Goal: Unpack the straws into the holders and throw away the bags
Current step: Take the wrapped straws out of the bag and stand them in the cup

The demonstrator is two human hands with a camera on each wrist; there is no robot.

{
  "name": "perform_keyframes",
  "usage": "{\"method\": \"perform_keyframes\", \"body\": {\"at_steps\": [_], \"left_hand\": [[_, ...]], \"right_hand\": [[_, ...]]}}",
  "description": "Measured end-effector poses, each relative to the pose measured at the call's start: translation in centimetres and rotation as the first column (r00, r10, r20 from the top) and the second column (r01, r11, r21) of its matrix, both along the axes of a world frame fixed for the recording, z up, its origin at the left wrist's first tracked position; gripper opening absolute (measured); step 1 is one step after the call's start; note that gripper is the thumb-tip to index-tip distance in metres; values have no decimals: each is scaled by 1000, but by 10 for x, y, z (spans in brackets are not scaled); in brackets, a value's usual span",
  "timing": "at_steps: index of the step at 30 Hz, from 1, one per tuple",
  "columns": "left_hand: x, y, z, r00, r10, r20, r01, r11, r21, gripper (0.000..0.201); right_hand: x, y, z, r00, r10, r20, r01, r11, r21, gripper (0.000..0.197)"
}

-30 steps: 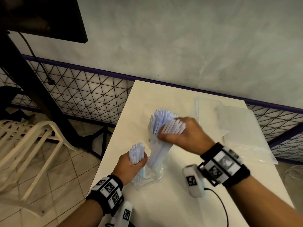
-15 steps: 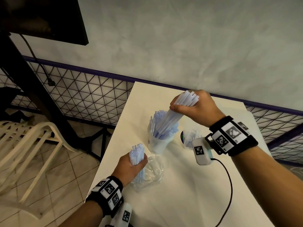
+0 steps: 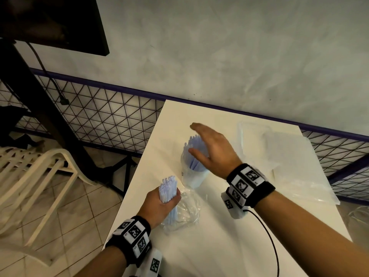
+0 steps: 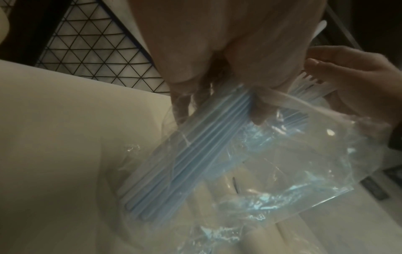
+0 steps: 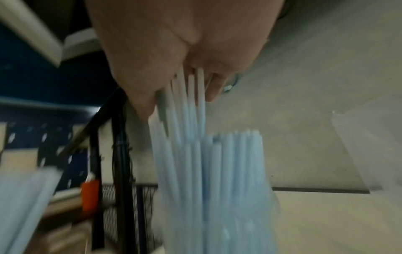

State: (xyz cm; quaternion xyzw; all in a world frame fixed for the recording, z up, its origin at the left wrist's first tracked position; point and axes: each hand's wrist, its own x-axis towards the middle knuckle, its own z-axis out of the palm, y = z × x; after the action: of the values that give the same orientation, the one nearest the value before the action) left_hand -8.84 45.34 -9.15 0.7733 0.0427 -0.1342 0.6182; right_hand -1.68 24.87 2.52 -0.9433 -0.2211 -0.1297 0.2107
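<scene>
Holder (image 3: pixel 192 176) stands on table (image 3: pixel 229 246), behind the bag (image 3: pixel 187 208).

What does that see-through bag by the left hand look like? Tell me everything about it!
The bag is thin, clear, crinkly plastic that catches shiny glints. It lies crumpled on the white table, open at the top. A bundle of pale blue straws still sits partly inside it, poking out of the opening. The left hand grips those straws just above the bag. In the left wrist view, the plastic bunches up against the fingers.
</scene>
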Motion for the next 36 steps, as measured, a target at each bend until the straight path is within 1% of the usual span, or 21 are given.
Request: {"method": "perform_keyframes", "body": {"at_steps": [2, 3, 6, 10, 12, 14, 15, 16, 18, 21, 23, 25, 26, 27, 28, 31, 32, 34, 36], "left_hand": [[0, 0, 0, 1000, 4, 2, -4, 1000, -8, 13], [0, 0, 1, 1000, 4, 3, -4, 1000, -12, 13], [-1, 0, 1, 1000, 4, 6, -4, 1000, -14, 12], [-1, 0, 2, 1000, -3, 8, 3, 1000, -9, 12], [-1, -1, 2, 1000, -7, 6, 7, 1000, -6, 11], [0, -1, 2, 1000, -3, 2, 3, 1000, -12, 12], [-1, -1, 3, 1000, -1, 1, 1, 1000, -12, 11], [-1, -1, 3, 1000, 0, 3, 0, 1000, -11, 11], [-1, -1, 3, 1000, 1, 9, -1, 1000, -9, 9], [-1, -1, 2, 1000, 8, 14, -9, 1000, 11, 9], [0, -1, 2, 1000, 3, 14, -3, 1000, 12, 10], [0, 0, 1, 1000, -8, 17, 8, 1000, 8, 11], [0, 0, 1, 1000, -11, 17, 10, 1000, 10, 11], [0, 0, 1, 1000, -10, 17, 10, 1000, 11, 10], [0, 0, 1, 1000, -9, 15, 9, 1000, 12, 11], [0, 0, 1, 1000, -9, 12, 9, 1000, 2, 11], [0, -1, 1, 1000, -9, 13, 9, 1000, -3, 9], [0, -1, 1, 1000, -6, 12, 6, 1000, 1, 10], [0, -1, 1, 1000, -7, 10, 7, 1000, 13, 12]], "right_hand": [[-4, 5, -15, 1000, -2, -9, 0, 989, -145, 52], [-6, 6, -21, 1000, -13, -20, 9, 984, -179, 52], [-3, 6, -21, 1000, -13, -16, 10, 983, -183, 53], [4, 6, -11, 992, -22, -128, 23, 1000, 7, 43], [5, 10, -11, 988, -16, -154, 23, 999, 45, 37], [4, 15, -11, 979, -5, -203, 32, 991, 128, 33], [4, 16, -9, 975, -3, -221, 41, 985, 169, 32], [3, 18, -6, 978, -11, -208, 49, 982, 181, 34], [1, 19, -6, 983, -6, -185, 32, 990, 139, 39], [2, 19, -15, 978, 44, -202, -37, 999, 36, 44], [3, 16, -25, 992, 31, -122, -42, 996, -83, 41], [0, 14, -32, 999, 8, -40, -19, 962, -273, 50], [-2, 13, -36, 1000, 7, -27, -16, 938, -345, 55], [-4, 12, -38, 1000, 12, -19, -19, 926, -378, 59], [-5, 11, -36, 1000, 13, -25, -21, 930, -366, 60], [-3, 12, -27, 999, -6, -36, -3, 976, -220, 59], [-4, 14, -25, 1000, -1, -21, -3, 977, -215, 57], [-6, 19, -29, 1000, 14, 2, -12, 948, -319, 54], [-6, 19, -37, 1000, -17, -6, 13, 907, -422, 54]]}}
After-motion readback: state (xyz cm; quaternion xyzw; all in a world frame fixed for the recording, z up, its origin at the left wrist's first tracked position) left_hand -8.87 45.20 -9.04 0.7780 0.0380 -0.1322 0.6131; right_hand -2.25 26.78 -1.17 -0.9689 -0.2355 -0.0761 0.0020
